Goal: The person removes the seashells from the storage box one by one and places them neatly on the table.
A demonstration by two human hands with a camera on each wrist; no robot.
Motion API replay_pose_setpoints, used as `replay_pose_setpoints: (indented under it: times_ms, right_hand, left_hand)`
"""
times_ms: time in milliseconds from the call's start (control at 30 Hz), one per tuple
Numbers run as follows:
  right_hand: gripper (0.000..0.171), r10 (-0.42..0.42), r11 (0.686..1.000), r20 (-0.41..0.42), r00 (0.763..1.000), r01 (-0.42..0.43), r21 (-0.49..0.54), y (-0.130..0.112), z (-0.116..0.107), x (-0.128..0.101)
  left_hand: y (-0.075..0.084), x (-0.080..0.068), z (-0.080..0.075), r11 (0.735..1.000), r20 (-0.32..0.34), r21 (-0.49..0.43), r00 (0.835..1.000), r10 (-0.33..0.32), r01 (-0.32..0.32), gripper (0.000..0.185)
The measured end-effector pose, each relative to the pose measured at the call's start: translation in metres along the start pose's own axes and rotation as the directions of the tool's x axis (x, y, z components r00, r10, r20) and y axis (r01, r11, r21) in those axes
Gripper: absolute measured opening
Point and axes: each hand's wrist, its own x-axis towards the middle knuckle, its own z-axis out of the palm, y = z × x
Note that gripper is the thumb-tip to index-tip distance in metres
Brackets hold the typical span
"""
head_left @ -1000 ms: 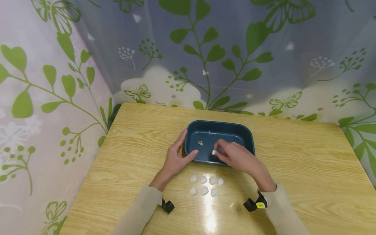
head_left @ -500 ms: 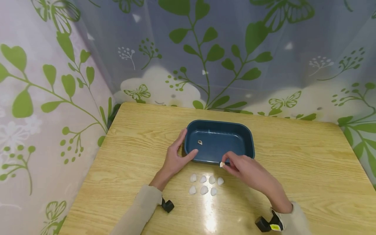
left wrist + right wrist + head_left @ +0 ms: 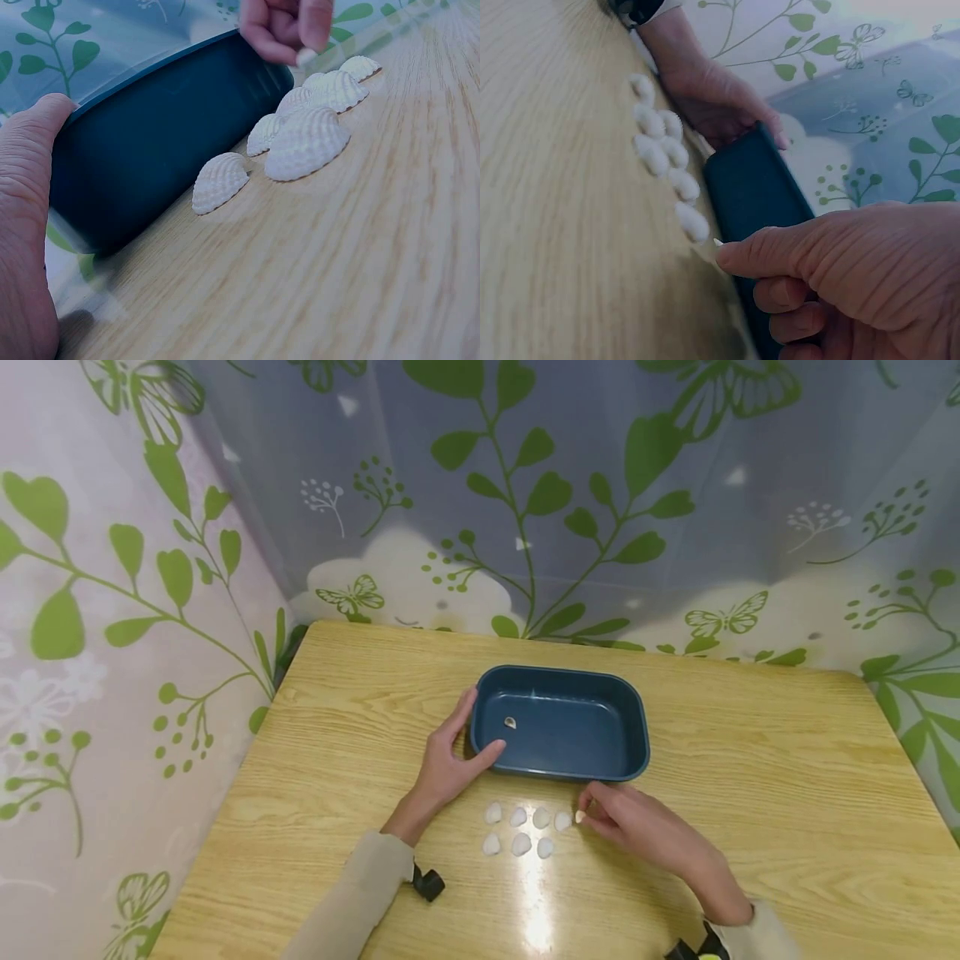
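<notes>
A dark blue rectangular tub (image 3: 626, 735) stands on the table. My left hand (image 3: 446, 764) holds its left end, thumb at the near rim and fingers along the left side. One small seashell (image 3: 510, 723) lies inside, toward the left. Just in front of the tub, my right hand (image 3: 652, 835) pinches another small seashell (image 3: 580, 817) between thumb and index finger, mostly hidden by the fingertips. That shell is just right of the far row of white shells on the table. In the left wrist view, those ribbed white seashells (image 3: 307, 144) rest beside the tub wall.
Several white shells sit in two rows, with one shell (image 3: 521, 844) mid-way along the near row. The wooden table (image 3: 360, 710) meets a leaf-patterned curtain (image 3: 420, 577) at the back and left. Black wrist cameras hang below both sleeves.
My right hand has moved out of the tub toward me and slightly right, carrying the pinched seashell over the near rim to the end of the far row. The left hand stays put.
</notes>
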Motion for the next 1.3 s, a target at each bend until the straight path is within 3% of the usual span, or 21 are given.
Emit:
replay_pose_setpoints:
  times_ms: [300, 633, 833, 1067, 1300]
  right_hand:
    - [0.011, -0.064, 0.998, -0.027, 0.998, 0.063, -0.009, 0.013, 0.012, 0.001]
    - [0.014, -0.037, 0.999, 0.018, 0.999, 0.037, -0.028, 0.009, 0.006, 0.002]
    - [0.010, 0.002, 1.000, 0.053, 0.999, -0.002, -0.012, -0.005, -0.008, 0.002]
    - [0.005, -0.031, 0.998, -0.026, 0.999, 0.032, 0.059, -0.022, -0.032, 0.011]
    - [0.013, 0.001, 1.000, -0.137, 0.991, 0.001, 0.013, -0.006, -0.034, 0.037]
  left_hand:
    - [0.000, 0.000, 0.000, 1.000, 0.007, -0.004, 1.000, -0.023, 0.024, 0.083]
    - [0.000, 0.000, 0.001, 1.000, 0.009, -0.011, 1.000, -0.022, 0.022, 0.084]
    - [0.000, 0.000, 0.001, 1.000, 0.002, -0.010, 1.000, -0.010, 0.010, 0.084]
    - [0.000, -0.001, 0.000, 1.000, -0.001, -0.004, 1.000, -0.019, 0.019, 0.084]
    - [0.001, 0.000, 0.001, 1.000, -0.001, 0.014, 1.000, -0.016, 0.016, 0.083]
